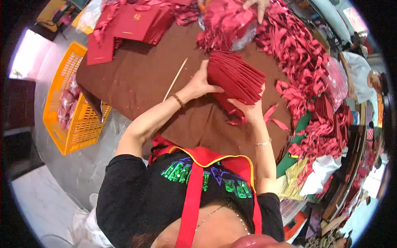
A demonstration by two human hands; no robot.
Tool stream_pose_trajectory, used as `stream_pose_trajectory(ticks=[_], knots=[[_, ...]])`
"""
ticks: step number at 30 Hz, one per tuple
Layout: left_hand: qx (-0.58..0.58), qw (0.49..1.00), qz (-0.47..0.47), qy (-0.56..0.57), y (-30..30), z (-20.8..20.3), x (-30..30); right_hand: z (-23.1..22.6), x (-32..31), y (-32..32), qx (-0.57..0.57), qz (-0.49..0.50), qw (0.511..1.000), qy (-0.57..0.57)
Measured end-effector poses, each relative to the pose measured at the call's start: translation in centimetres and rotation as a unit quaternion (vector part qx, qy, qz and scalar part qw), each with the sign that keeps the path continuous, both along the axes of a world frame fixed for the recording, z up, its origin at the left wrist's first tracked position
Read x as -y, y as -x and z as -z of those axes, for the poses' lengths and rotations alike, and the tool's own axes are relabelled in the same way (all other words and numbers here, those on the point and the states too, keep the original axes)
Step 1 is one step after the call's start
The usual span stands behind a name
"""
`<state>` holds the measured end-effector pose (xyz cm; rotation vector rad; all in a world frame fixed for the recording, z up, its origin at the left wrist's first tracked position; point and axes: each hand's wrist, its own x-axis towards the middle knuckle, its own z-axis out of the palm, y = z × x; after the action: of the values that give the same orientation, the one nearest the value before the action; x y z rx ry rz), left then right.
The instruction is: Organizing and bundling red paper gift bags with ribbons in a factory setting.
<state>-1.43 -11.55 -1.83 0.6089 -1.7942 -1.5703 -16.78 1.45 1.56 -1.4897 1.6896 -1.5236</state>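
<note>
Both my hands are closed around a thick stack of flat, dark red pieces (235, 76), perhaps folded bags or card covers. The stack is tilted, and its edges fan out toward the upper right. My left hand (201, 84) grips its left side, with the thumb across the lower edge. At the lower right, my right hand (250, 109) supports it, its fingers partly hidden behind the stack. Red ribbon ends (275, 118) lie on the brown cloth (140, 87) beside my right hand. A thin pale stick (175, 78) rests left of the stack, near my left wrist.
Heaps of red ribboned pieces (289, 49) cover the table's far and right sides. Flat red covers (134, 22) lie at the far left. A co-worker's hand (259, 9) touches the far heap. A yellow crate (76, 124) with wrapped red bundles stands left of the table.
</note>
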Motion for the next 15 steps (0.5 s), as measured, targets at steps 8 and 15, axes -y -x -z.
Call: stream_pose_trajectory(ticks=[8, 15], knots=[[-0.038, 0.986, 0.145, -0.077, -2.1, -1.1, 1.1, 1.7, -1.2, 1.0, 0.092, -0.026, 0.991, -0.093], [-0.007, 0.981, 0.163, -0.105, -1.4, -1.1, -0.5, 0.1, -0.7, 2.1, 0.012, -0.069, 0.983, -0.167]])
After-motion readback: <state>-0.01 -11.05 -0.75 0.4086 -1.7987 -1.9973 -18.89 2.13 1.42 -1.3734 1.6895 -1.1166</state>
